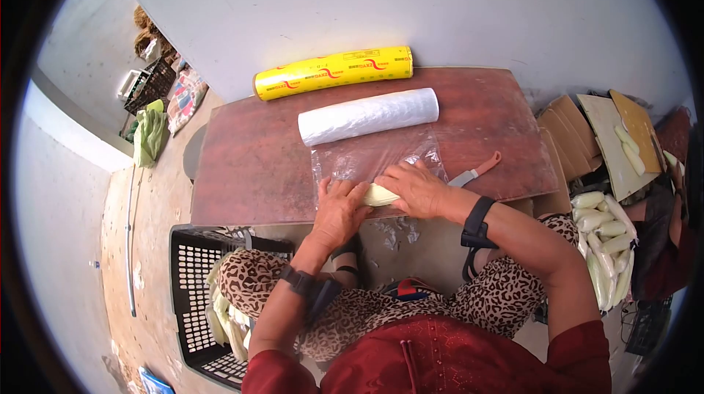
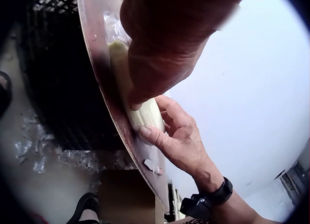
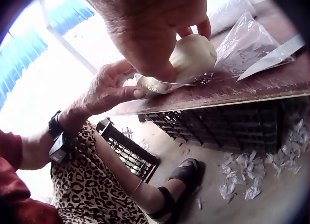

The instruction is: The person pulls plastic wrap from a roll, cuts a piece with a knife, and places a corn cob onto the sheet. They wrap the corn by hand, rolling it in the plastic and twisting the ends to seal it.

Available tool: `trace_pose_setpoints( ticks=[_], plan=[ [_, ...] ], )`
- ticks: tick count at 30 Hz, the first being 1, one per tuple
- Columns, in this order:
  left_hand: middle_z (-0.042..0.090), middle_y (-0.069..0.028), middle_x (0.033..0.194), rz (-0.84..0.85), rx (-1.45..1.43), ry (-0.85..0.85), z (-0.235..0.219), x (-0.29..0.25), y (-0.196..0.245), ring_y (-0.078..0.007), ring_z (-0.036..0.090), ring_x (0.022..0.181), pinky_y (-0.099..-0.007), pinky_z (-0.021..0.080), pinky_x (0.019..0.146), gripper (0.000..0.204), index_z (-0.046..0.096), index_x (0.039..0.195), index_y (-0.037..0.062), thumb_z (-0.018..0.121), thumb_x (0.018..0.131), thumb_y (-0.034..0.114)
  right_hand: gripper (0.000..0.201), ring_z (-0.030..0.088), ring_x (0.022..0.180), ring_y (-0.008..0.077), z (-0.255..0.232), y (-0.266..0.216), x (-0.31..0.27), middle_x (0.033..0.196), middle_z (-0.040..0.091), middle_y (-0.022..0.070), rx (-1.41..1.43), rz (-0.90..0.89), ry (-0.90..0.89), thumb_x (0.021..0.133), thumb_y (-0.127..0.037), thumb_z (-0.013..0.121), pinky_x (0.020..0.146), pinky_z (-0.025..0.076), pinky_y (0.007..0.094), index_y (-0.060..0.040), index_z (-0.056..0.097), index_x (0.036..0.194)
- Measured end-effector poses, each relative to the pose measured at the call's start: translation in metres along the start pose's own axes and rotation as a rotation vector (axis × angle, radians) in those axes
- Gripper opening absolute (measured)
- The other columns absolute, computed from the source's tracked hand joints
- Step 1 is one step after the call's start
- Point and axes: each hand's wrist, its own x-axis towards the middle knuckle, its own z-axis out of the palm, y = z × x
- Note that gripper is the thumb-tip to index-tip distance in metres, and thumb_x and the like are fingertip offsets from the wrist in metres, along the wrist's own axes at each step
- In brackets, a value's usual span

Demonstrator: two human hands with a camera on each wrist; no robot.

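A pale ear of corn (image 1: 378, 195) lies sideways near the table's front edge, on clear film (image 1: 352, 165) drawn from a white roll (image 1: 369, 117). My left hand (image 1: 339, 207) grips its left end, while my right hand (image 1: 416, 188) holds the other end, thumb on the near side and fingers over the top. In the right wrist view the rounded end of the corn (image 3: 196, 57) shows beyond my right fingers, with loose film beside it. From the left wrist, the corn's long side (image 2: 121, 71) is visible. A knife (image 1: 477, 170) with a pinkish handle rests right of the film.
A yellow printed roll (image 1: 334, 73) lies along the table's back by the wall. A black crate (image 1: 178, 284) with corn stands below left. Wrapped ears (image 1: 605, 240) are piled at the right, near cardboard (image 1: 568, 133). Film scraps (image 3: 242, 173) litter the floor.
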Motion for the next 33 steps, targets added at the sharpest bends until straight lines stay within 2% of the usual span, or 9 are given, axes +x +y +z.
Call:
trace_pose_setpoints(
  ticks=[4,7,10,13,16,19,25,28,33],
  plan=[
    [0.061,-0.0063,0.108,-0.021,-0.049,0.009,0.004,0.0,-0.003,-0.0269,0.055,0.108,-0.0536,0.028,0.106,0.046,0.059,0.12,0.0124,0.074,0.077,0.017,0.052,0.054,0.116,0.0377,-0.006,0.018,0.002,0.121,0.059,0.0186,0.388,0.038,0.053,0.085,-0.026,0.066,0.097,0.043,0.0466,-0.0017,0.049,0.128],
    [0.061,-0.0065,0.111,-0.011,-0.056,0.032,0.004,-0.002,-0.003,-0.0269,0.055,0.107,-0.0533,0.028,0.106,0.043,0.059,0.119,0.0125,0.073,0.078,0.015,0.058,0.055,0.118,0.0403,-0.029,0.026,-0.01,0.122,0.059,0.0256,0.553,0.201,-0.03,0.086,-0.034,0.067,0.099,0.044,0.0433,0.0031,0.05,0.126],
    [0.062,-0.0069,0.112,-0.002,-0.039,0.052,0.004,-0.004,-0.003,-0.0271,0.055,0.106,-0.0524,0.028,0.106,0.042,0.059,0.119,0.0114,0.072,0.078,0.014,0.065,0.054,0.122,0.0378,-0.034,0.036,-0.024,0.126,0.055,0.0271,0.502,0.227,-0.101,0.082,-0.032,0.074,0.101,0.044,0.0439,0.0027,0.044,0.129],
    [0.062,-0.0069,0.112,-0.001,-0.043,0.076,0.006,-0.007,-0.004,-0.0273,0.055,0.106,-0.0509,0.029,0.106,0.039,0.059,0.116,0.0101,0.071,0.079,0.013,0.081,0.052,0.121,0.0364,-0.025,0.038,-0.041,0.131,0.053,0.0235,0.462,0.157,-0.088,0.075,-0.039,0.079,0.098,0.043,0.0456,-0.0023,0.04,0.135],
    [0.062,-0.0073,0.11,-0.007,-0.056,0.086,0.006,-0.009,-0.004,-0.0278,0.055,0.106,-0.0498,0.029,0.106,0.035,0.058,0.111,0.0093,0.071,0.078,0.012,0.086,0.05,0.123,0.0338,-0.031,0.023,-0.052,0.134,0.047,0.0172,0.242,0.135,-0.149,0.072,-0.033,0.082,0.096,0.042,0.0475,-0.0081,0.034,0.139],
    [0.062,-0.0074,0.114,0.006,-0.071,0.086,0.009,-0.012,-0.007,-0.0278,0.056,0.107,-0.05,0.029,0.106,0.039,0.054,0.112,0.0096,0.072,0.077,0.008,0.08,0.048,0.122,0.0309,-0.016,0.023,-0.056,0.132,0.045,0.013,0.107,0.069,-0.029,0.076,-0.025,0.079,0.094,0.041,0.0488,-0.0115,0.033,0.14],
    [0.064,-0.0087,0.112,-0.041,-0.248,0.149,0.012,-0.014,-0.011,-0.0279,0.058,0.105,-0.0472,0.028,0.108,0.02,0.057,0.094,0.0083,0.071,0.079,0.006,0.055,0.055,0.11,0.0326,-0.007,0.022,-0.045,0.122,0.05,0.0128,0.096,-0.031,0.154,0.081,-0.013,0.07,0.088,0.047,0.0461,-0.0091,0.046,0.13],
    [0.066,-0.0099,0.106,-0.074,-0.297,0.177,0.01,-0.015,-0.014,-0.0292,0.06,0.101,-0.0434,0.035,0.103,0.014,0.057,0.088,0.0065,0.07,0.081,0.006,0.043,0.06,0.099,0.0346,-0.006,0.023,-0.039,0.113,0.055,0.0127,0.117,-0.029,0.191,0.082,-0.012,0.068,0.083,0.05,0.0456,-0.0066,0.053,0.121],
    [0.067,-0.011,0.096,-0.221,-0.402,0.186,0.004,-0.016,-0.02,-0.033,0.059,0.096,-0.0412,0.043,0.09,0.013,0.058,0.089,0.0051,0.068,0.081,0.005,0.034,0.061,0.091,0.0371,-0.003,0.029,-0.034,0.105,0.057,0.0128,0.157,-0.037,0.175,0.083,-0.014,0.067,0.08,0.051,0.0473,-0.0058,0.056,0.115]
  ],
)
